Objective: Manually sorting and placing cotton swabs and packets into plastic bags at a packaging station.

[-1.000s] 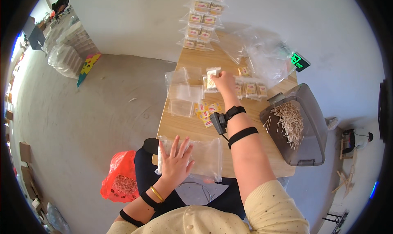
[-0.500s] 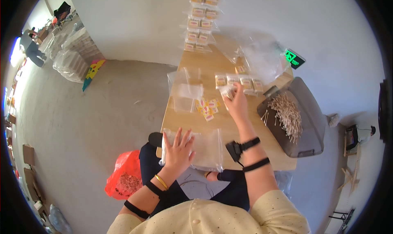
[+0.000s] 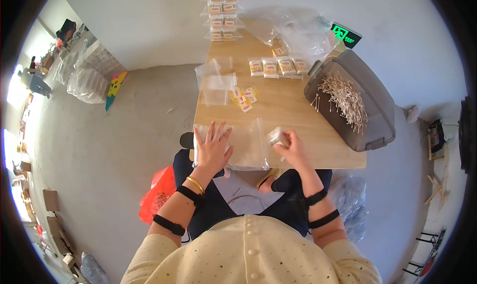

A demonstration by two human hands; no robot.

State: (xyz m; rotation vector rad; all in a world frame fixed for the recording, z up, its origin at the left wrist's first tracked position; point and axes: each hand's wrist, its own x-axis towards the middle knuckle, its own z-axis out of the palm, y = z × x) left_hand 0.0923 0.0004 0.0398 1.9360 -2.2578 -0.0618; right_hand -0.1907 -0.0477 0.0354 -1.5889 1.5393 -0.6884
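My left hand lies flat with fingers spread, pressing on a large clear plastic bag at the table's near edge. Something whitish shows beneath that palm, mostly covered. Just right of the bag's opening, my right hand grips a small clear packet of cotton swabs, slightly blurred. Farther back, similar cotton swab packets stand in a row. Small yellow-and-white cards lie loosely piled left of the middle, beside flat clear bags.
A grey translucent bin of loose cotton swabs lies tilted on the table's right side. Stacked filled bags rise at the far left corner. Crumpled clear plastic covers the far end. A red bag sits on the floor.
My right hand has come from the packet row toward me, carrying a cotton swab packet to the bag's right side. My left hand stays on the bag. The view has shifted.
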